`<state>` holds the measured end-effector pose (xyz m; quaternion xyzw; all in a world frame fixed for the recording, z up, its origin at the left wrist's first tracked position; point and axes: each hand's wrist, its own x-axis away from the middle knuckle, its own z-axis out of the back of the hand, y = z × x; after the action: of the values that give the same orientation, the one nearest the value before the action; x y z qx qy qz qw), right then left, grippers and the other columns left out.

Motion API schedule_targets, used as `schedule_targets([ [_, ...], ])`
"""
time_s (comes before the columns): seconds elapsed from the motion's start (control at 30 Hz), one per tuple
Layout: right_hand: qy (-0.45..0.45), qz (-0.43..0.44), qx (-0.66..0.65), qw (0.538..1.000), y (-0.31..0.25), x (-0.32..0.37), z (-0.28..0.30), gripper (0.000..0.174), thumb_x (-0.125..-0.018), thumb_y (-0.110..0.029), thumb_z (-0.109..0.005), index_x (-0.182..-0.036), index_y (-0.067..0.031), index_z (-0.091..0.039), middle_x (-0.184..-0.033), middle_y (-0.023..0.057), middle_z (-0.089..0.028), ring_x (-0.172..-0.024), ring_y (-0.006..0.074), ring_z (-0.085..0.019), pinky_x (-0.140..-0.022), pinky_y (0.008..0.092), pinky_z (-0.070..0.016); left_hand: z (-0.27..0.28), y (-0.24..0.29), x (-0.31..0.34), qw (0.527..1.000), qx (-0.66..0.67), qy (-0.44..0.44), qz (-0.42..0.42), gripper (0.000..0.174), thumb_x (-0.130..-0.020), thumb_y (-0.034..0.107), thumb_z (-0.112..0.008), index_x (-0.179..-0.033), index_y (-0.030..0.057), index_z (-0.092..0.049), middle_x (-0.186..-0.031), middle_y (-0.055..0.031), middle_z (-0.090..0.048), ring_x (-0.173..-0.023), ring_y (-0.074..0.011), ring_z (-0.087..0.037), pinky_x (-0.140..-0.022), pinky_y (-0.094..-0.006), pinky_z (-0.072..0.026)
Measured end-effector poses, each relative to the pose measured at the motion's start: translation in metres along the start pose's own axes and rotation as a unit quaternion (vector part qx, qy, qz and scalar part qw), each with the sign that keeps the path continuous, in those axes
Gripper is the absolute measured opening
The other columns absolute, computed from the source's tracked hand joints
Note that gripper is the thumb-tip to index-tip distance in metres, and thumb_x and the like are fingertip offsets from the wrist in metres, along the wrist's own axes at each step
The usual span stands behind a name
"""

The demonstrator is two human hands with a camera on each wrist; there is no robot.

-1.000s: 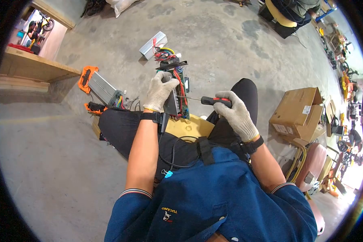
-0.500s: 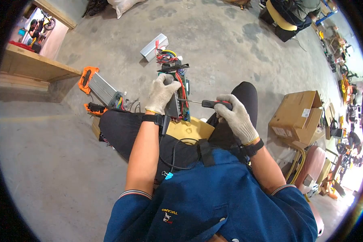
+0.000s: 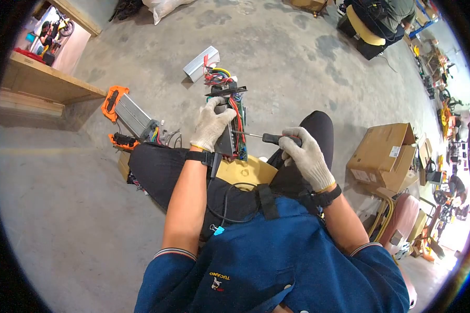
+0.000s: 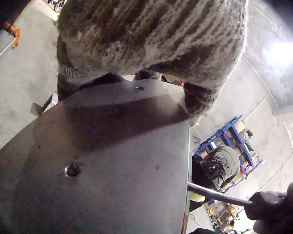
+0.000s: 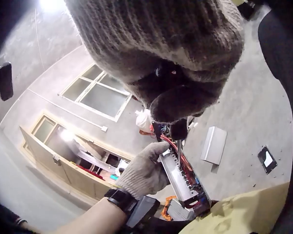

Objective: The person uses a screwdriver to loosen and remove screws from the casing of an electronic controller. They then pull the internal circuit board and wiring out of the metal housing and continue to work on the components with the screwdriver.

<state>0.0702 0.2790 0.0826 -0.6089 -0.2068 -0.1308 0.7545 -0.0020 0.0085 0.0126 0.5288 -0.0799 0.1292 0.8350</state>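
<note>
My gloved left hand (image 3: pixel 212 125) grips an electronic unit with a metal plate (image 4: pixel 122 161), green board and red wires (image 3: pixel 237 112). The plate has a round hole and fills much of the left wrist view. In the right wrist view the left hand (image 5: pixel 146 170) holds the unit's upper side, and a row of components (image 5: pixel 178 173) runs along it. My gloved right hand (image 3: pixel 307 156) is curled round a black-handled screwdriver (image 3: pixel 273 139), its shaft pointing left into the unit. Whether the tip touches a screw I cannot tell.
Beyond the unit lies a silver metal housing (image 3: pixel 201 63) on the floor. A finned unit with orange ends (image 3: pixel 134 113) is at the left, beside a wooden bench (image 3: pixel 52 78). A cardboard box (image 3: pixel 378 155) stands at the right. A yellow surface (image 3: pixel 245 171) shows between the legs.
Both hands, the unit and the screwdriver sit slightly lower and further right in the head view, as does much of the background. Both grips stay the same.
</note>
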Motion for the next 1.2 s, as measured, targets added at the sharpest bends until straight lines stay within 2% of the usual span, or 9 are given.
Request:
schedule_targets([
  [0.27, -0.012, -0.030, -0.029, 0.999, -0.007, 0.000, 0.000, 0.036, -0.106, -0.029, -0.070, -0.120, 0.0040, -0.066, -0.090, 0.0047, -0.069, -0.067, 0.0101, -0.065, -0.058, 0.0264, -0.0546, 0.004, 0.010, 0.005, 0.999, -0.034, 0.003, 0.006, 0.062, -0.083, 0.045, -0.080, -0.128, 0.0018, -0.078, -0.109, -0.0158, -0.078, -0.101, -0.0251, -0.074, -0.091, -0.0377, -0.0561],
  [0.57, -0.005, 0.066, 0.121, 0.990, 0.005, 0.001, -0.002, 0.040, -0.103, -0.028, -0.073, -0.130, 0.0015, -0.067, -0.094, 0.0082, -0.072, -0.076, 0.0110, -0.068, -0.068, 0.0307, -0.0559, -0.005, 0.002, 0.003, 1.000, -0.022, 0.011, 0.012, 0.068, -0.088, 0.055, -0.085, -0.126, -0.0005, -0.077, -0.109, -0.0150, -0.078, -0.098, -0.0231, -0.073, -0.088, -0.0371, -0.0571],
  [0.77, 0.006, -0.036, 0.059, 0.998, -0.012, 0.003, 0.000, 0.042, -0.105, -0.031, -0.071, -0.131, 0.0019, -0.066, -0.095, 0.0101, -0.073, -0.076, 0.0143, -0.071, -0.071, 0.0322, -0.0582, -0.011, -0.008, -0.004, 0.999, 0.044, 0.012, 0.023, 0.061, -0.091, 0.047, -0.087, -0.124, -0.0029, -0.075, -0.106, -0.0134, -0.077, -0.096, -0.0217, -0.072, -0.086, -0.0367, -0.0572],
  [0.87, -0.012, -0.004, 0.076, 0.997, -0.001, -0.004, 0.003, 0.043, -0.105, -0.032, -0.070, -0.131, 0.0019, -0.065, -0.094, 0.0106, -0.073, -0.075, 0.0166, -0.072, -0.071, 0.0332, -0.0589, -0.013, -0.011, -0.006, 0.999, 0.038, 0.010, 0.021, 0.059, -0.091, 0.046, -0.087, -0.122, -0.0027, -0.075, -0.104, -0.0126, -0.077, -0.094, -0.0211, -0.072, -0.085, -0.0371, -0.0574],
  [0.93, 0.051, 0.195, 0.174, 0.964, 0.019, -0.014, 0.002, 0.043, -0.106, -0.033, -0.070, -0.130, 0.0020, -0.065, -0.093, 0.0102, -0.073, -0.072, 0.0174, -0.072, -0.068, 0.0337, -0.0581, -0.010, -0.006, -0.004, 1.000, 0.003, 0.023, 0.014, 0.058, -0.091, 0.046, -0.086, -0.122, -0.0026, -0.075, -0.104, -0.0122, -0.078, -0.094, -0.0208, -0.073, -0.085, -0.0373, -0.0576],
  [1.03, 0.067, 0.281, 0.230, 0.929, 0.019, -0.019, 0.002, 0.043, -0.106, -0.033, -0.071, -0.131, 0.0014, -0.065, -0.092, 0.0101, -0.074, -0.070, 0.0166, -0.072, -0.065, 0.0340, -0.0571, -0.007, 0.000, 0.000, 0.999, 0.035, 0.006, 0.004, 0.059, -0.090, 0.046, -0.087, -0.120, -0.0031, -0.076, -0.104, -0.0139, -0.078, -0.094, -0.0222, -0.073, -0.085, -0.0386, -0.0584],
  [1.07, 0.065, 0.286, 0.231, 0.928, 0.014, -0.018, 0.001, 0.043, -0.106, -0.033, -0.071, -0.131, 0.0014, -0.065, -0.092, 0.0101, -0.074, -0.070, 0.0166, -0.072, -0.065, 0.0340, -0.0571, -0.010, -0.007, -0.004, 1.000, 0.026, 0.006, 0.014, 0.059, -0.088, 0.049, -0.087, -0.119, 0.0001, -0.077, -0.111, -0.0170, -0.075, -0.106, -0.0280, -0.067, -0.094, -0.0420, -0.0550],
  [1.17, 0.035, 0.008, 0.077, 0.996, -0.027, -0.004, -0.003, 0.043, -0.106, -0.033, -0.071, -0.133, 0.0004, -0.065, -0.089, 0.0094, -0.072, -0.069, 0.0154, -0.070, -0.064, 0.0340, -0.0568, -0.009, -0.010, -0.006, 1.000, 0.017, 0.005, 0.021, 0.059, -0.086, 0.052, -0.087, -0.118, 0.0035, -0.077, -0.117, -0.0202, -0.072, -0.119, -0.0347, -0.061, -0.103, -0.0460, -0.0513],
  [1.2, 0.036, 0.011, 0.077, 0.996, -0.026, -0.008, 0.001, 0.043, -0.106, -0.033, -0.071, -0.133, 0.0004, -0.065, -0.089, 0.0094, -0.072, -0.069, 0.0154, -0.070, -0.064, 0.0340, -0.0568, -0.009, -0.008, -0.006, 1.000, 0.019, 0.000, 0.021, 0.059, -0.086, 0.052, -0.087, -0.118, 0.0037, -0.077, -0.116, -0.0203, -0.071, -0.120, -0.0356, -0.060, -0.104, -0.0466, -0.0509],
])
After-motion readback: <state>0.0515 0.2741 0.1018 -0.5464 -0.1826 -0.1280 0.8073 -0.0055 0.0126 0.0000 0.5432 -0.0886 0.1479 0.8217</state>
